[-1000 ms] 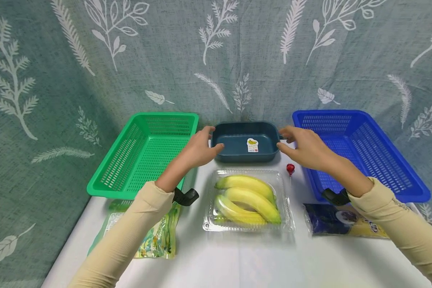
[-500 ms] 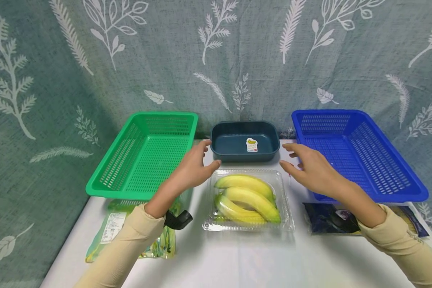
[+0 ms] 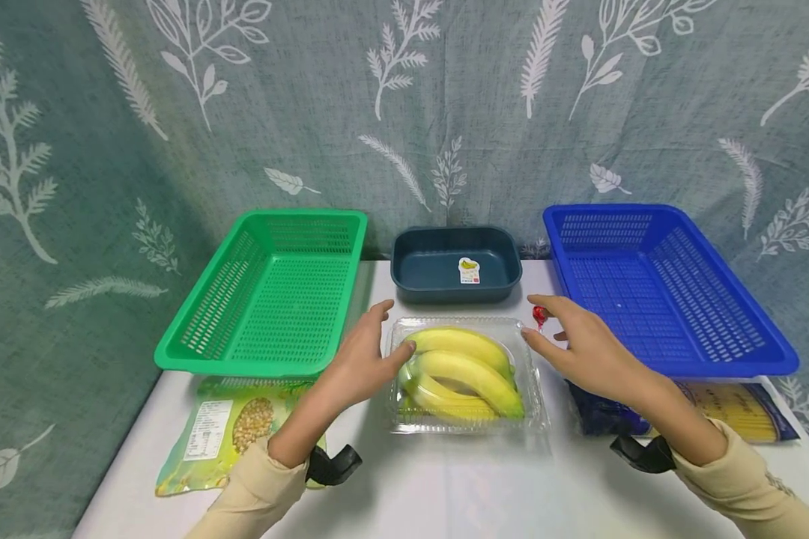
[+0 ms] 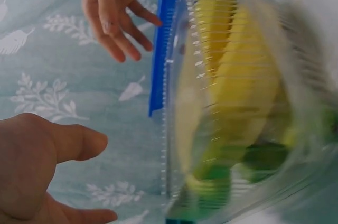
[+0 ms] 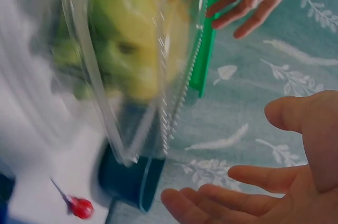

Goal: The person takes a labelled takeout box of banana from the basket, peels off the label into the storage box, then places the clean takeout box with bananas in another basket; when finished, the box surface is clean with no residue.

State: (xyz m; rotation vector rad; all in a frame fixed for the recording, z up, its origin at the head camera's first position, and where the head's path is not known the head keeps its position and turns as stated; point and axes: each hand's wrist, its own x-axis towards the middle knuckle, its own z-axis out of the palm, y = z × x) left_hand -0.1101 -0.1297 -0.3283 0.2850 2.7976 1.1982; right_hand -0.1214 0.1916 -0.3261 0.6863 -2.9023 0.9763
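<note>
A clear plastic clamshell box [image 3: 535, 404] of bananas [image 3: 472, 374] sits in the middle of the white table. My left hand [image 3: 364, 363] hovers at the box's left side, its thumb overlapping the edge in the head view. On the other side is my right hand [image 3: 586, 348], fingers spread, beside a red lollipop [image 3: 539, 314] lying on the table. Both wrist views show the hands above the box, holding nothing. Behind the box stands a dark blue dish [image 3: 425, 273] with a banana sticker [image 3: 470, 271].
A green basket [image 3: 283, 292] stands at the left and a blue basket [image 3: 634, 284] at the right. In front of them lie a green-yellow bag [image 3: 209, 434] with a corn-kernel picture and a pasta packet [image 3: 741, 412], partly covered by my right arm. A patterned curtain [image 3: 445, 112] hangs behind.
Both hands have drawn back from the sides of the dark blue dish toward me, to either side of the banana box. The dish and box stay in place.
</note>
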